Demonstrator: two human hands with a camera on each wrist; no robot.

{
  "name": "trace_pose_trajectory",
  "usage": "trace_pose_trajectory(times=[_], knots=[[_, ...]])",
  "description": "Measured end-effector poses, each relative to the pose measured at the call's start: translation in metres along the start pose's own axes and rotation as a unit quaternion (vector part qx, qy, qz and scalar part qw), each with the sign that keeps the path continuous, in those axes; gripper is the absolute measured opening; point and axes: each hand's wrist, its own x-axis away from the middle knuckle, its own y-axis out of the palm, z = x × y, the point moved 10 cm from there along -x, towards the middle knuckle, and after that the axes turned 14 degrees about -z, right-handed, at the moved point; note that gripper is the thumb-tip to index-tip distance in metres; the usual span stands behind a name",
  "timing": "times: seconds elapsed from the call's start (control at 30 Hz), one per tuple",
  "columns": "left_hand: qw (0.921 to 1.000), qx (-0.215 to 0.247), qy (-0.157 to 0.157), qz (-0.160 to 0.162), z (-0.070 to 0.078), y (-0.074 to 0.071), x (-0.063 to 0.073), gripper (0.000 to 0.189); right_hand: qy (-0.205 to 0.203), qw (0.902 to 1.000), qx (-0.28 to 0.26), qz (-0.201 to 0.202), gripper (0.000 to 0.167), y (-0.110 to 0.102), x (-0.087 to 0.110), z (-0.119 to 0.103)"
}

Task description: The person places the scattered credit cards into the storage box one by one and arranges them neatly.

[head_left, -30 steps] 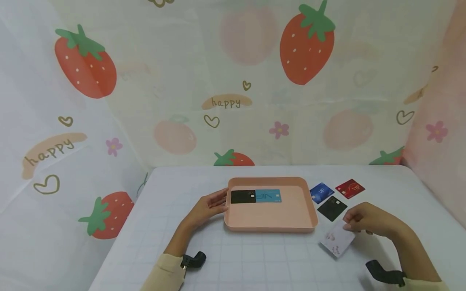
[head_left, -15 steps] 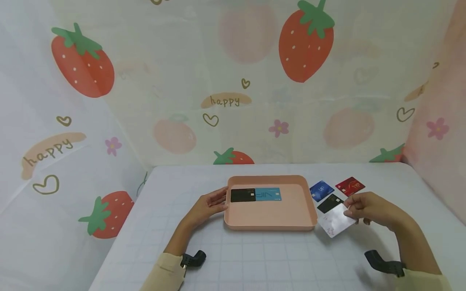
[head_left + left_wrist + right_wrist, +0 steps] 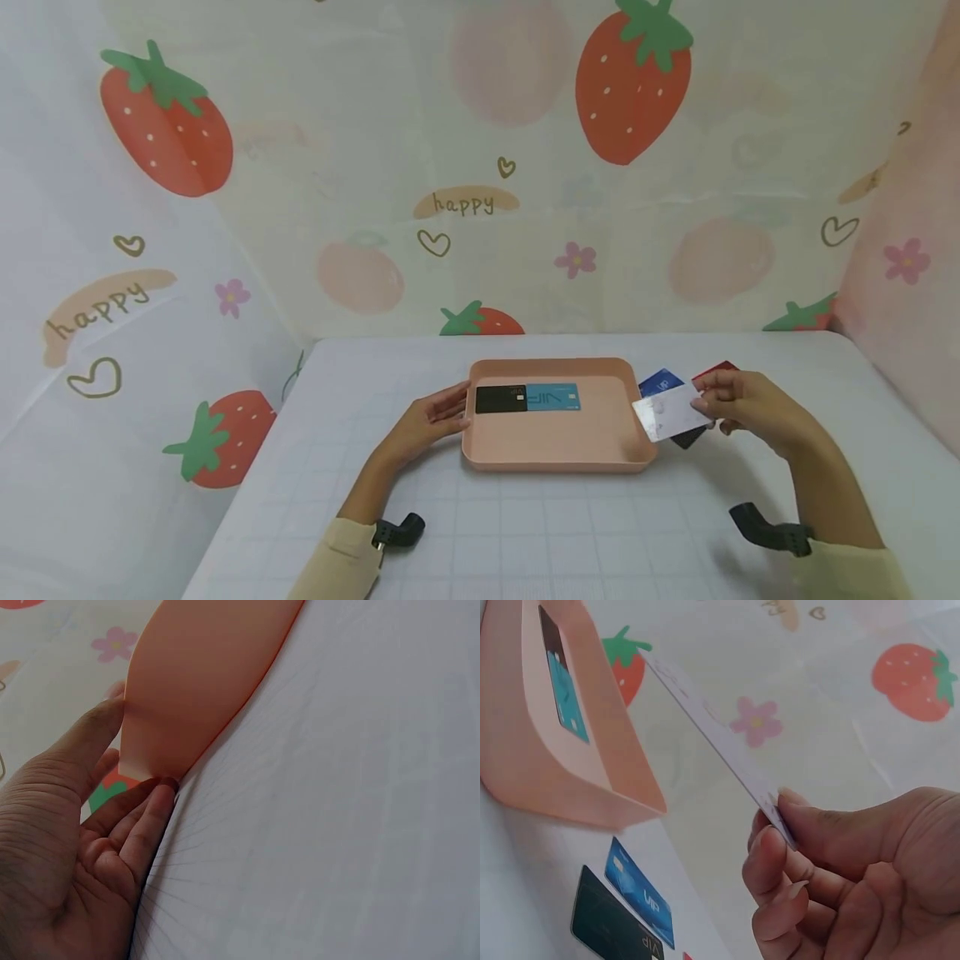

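Observation:
In the head view, my right hand (image 3: 742, 404) pinches a pale card with a faint print (image 3: 671, 411) between thumb and fingers. The card is held up, overlapping the right rim of the pink tray (image 3: 555, 450). Inside the tray lie a black card (image 3: 500, 400) and a light blue VIP card (image 3: 553, 397), end to end. My left hand (image 3: 433, 421) rests its fingertips against the tray's left end; the left wrist view shows its thumb and fingers (image 3: 150, 832) touching the outer wall. Seen edge-on in the right wrist view, the pale card (image 3: 712, 742) tilts upward from my fingertips.
Right of the tray lie a blue card (image 3: 660, 382), a red card (image 3: 723, 367) and a dark card (image 3: 688, 438), partly covered by the held card and hand. The white table (image 3: 525, 533) meets a strawberry-printed cloth backdrop (image 3: 360, 167) behind.
My right hand has lifted the pale card and carried it up and left, from the table near the dark card to the tray's right rim. The left hand stays at the tray.

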Motion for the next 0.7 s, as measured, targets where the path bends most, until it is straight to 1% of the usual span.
trace_pose_trajectory(times=[0.23,0.4,0.5,0.7], knots=[[1.0000,-0.004,-0.003,0.004,0.000,-0.001,0.001,0.066,0.009,0.9988,-0.030,0.038,0.048,-0.002,-0.005,-0.008],[1.0000,-0.003,-0.001,0.004,0.000,-0.001,0.001,0.066,-0.003,0.9970,-0.053,0.055,0.050,-0.001,-0.009,-0.013],[1.0000,-0.004,-0.001,0.003,-0.001,-0.001,0.001,0.066,-0.006,0.9964,-0.051,0.068,0.051,0.001,-0.012,-0.014],[1.0000,-0.004,0.003,0.000,0.000,0.000,0.001,0.067,0.008,0.9955,-0.045,0.083,0.054,0.007,-0.019,-0.013]])
